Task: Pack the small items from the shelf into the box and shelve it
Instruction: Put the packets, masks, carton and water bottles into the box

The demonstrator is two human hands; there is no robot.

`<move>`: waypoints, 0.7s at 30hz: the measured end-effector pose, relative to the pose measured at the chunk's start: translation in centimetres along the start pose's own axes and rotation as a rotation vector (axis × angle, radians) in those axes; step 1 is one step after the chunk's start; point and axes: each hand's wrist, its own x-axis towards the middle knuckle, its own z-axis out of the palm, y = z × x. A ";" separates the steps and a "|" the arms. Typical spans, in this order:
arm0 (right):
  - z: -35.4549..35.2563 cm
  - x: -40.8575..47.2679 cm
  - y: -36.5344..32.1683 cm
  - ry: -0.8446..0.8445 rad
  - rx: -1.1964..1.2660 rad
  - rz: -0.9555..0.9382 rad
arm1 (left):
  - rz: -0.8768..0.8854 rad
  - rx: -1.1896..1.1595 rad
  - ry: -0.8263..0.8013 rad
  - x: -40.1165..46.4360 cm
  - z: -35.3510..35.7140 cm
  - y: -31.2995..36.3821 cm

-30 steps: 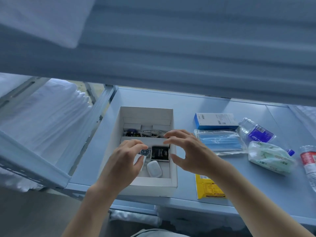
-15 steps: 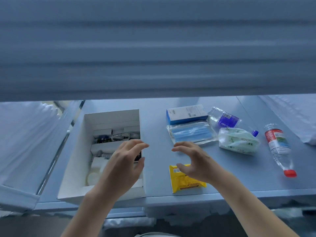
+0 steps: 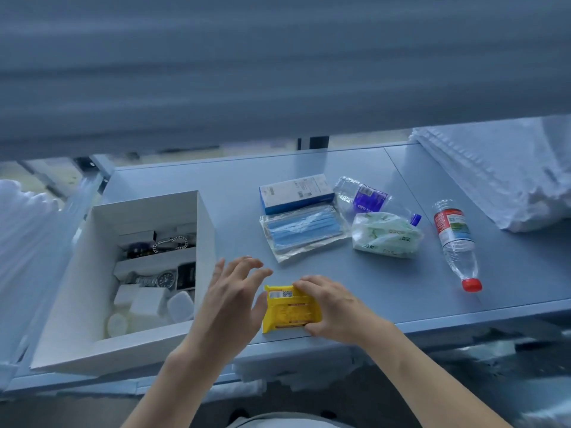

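Box [image 3: 129,344], white and open-topped, sits at the left of the blue shelf [image 3: 355,273], already holding a wristwatch [image 3: 157,279], a chain bracelet [image 3: 171,244] and small white cases. Just right of it the left hand [image 3: 230,299] hovers with fingers spread and relaxed, grasping nothing. Beside it the right hand [image 3: 332,307] pinches the yellow packet [image 3: 289,308] at the shelf's front edge. Farther right lie a mask pack [image 3: 304,233], a tissue pack [image 3: 384,239] and a red-capped bottle [image 3: 455,242].
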 end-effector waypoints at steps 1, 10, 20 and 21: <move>0.0 0.0 0.2 0.013 -0.004 -0.013 | 0.019 -0.045 -0.014 0.1 0.6 0.4; -0.5 -1.7 2.9 0.049 0.013 -0.054 | 0.004 -0.099 -0.329 -0.1 8.0 2.4; -1.3 -3.6 3.0 0.104 0.017 -0.088 | 0.059 -0.083 -0.295 0.4 9.4 2.8; -1.5 -3.6 2.7 0.113 0.015 -0.097 | 0.071 -0.081 -0.271 0.5 8.9 2.9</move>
